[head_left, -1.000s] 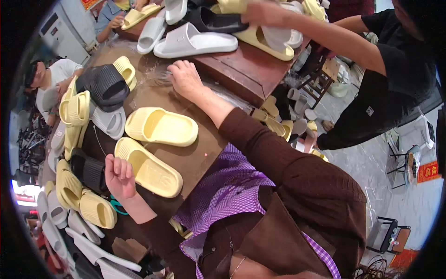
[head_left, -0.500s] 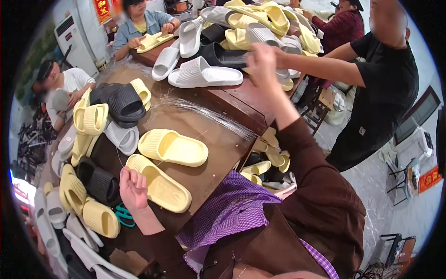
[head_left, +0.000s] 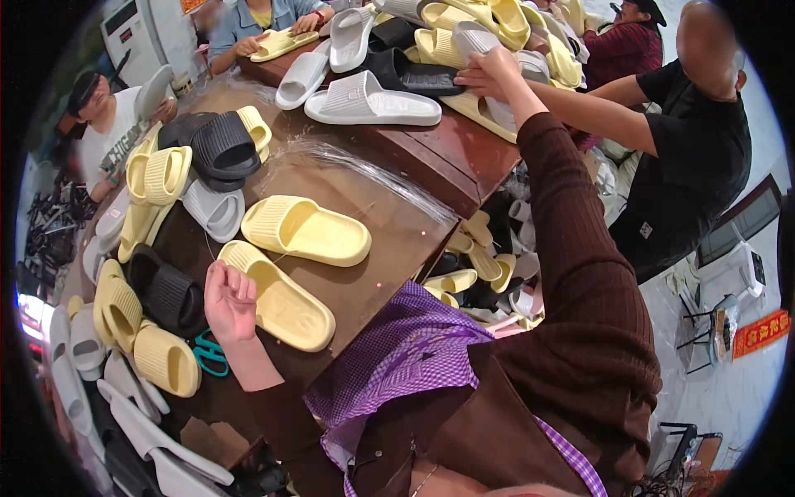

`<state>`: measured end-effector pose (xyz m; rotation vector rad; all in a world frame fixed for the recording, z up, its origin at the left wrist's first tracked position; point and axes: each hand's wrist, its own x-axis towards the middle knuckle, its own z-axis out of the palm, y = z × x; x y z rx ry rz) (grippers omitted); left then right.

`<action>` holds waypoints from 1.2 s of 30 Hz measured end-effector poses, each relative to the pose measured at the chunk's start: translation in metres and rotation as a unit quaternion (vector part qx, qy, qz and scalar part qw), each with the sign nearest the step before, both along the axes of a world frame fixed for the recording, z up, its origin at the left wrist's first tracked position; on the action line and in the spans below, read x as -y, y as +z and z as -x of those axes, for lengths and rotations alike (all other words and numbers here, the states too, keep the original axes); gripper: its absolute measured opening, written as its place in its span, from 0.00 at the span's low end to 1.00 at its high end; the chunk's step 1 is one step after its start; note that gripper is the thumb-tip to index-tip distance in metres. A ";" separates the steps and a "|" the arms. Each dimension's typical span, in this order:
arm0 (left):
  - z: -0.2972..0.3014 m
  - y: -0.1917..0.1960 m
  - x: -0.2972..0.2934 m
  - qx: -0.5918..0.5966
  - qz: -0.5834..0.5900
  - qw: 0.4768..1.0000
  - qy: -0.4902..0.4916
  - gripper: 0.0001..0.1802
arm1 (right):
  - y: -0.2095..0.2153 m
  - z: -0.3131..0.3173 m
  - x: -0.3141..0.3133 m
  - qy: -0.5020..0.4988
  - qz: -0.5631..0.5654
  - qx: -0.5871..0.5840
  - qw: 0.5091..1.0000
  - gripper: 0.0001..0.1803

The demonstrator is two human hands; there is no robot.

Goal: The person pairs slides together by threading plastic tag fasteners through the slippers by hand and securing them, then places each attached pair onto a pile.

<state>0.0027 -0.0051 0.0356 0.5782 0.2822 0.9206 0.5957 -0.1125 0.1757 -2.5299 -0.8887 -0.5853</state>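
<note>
My left hand (head_left: 231, 302) is closed, its fingertips pinched on a thin, clear thread (head_left: 209, 242) beside two pale yellow slide sandals. One yellow slide (head_left: 286, 302) lies right next to this hand; the other yellow slide (head_left: 308, 232) lies just beyond it. My right hand (head_left: 502, 69) reaches far over the pile and touches the slides there, close to a grey slide (head_left: 475, 39). Its fingers overlap the hand of a person in black, so its grip is hidden. A white slide (head_left: 373, 101) and a black slide (head_left: 406, 73) lie left of it.
Teal-handled scissors (head_left: 210, 354) lie left of my wrist among black, yellow and grey slides. Clear strands (head_left: 364, 178) lie along the brown table's far edge (head_left: 414, 217). More slides fill a space below the table at right. Several people work around it.
My right hand has moved away from me and right, onto the pile. My left hand stays closed near the yellow slides. The person at left has raised a grey slide.
</note>
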 end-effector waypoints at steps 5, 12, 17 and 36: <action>0.001 0.000 0.003 -0.010 -0.006 1.000 -0.002 0.09 | 0.005 0.006 -0.004 -0.065 -0.053 0.016 0.996 0.27; 0.001 0.003 0.004 -0.010 0.000 1.000 -0.008 0.10 | 0.011 0.033 0.017 0.000 -0.176 0.041 0.984 0.23; 0.000 0.002 0.006 -0.006 0.005 1.000 -0.002 0.10 | 0.031 0.181 0.082 0.300 -0.293 -0.114 0.901 0.12; 0.015 -0.007 -0.004 0.052 0.001 0.992 -0.111 0.10 | 0.002 0.210 0.265 0.213 -0.178 -0.316 0.907 0.10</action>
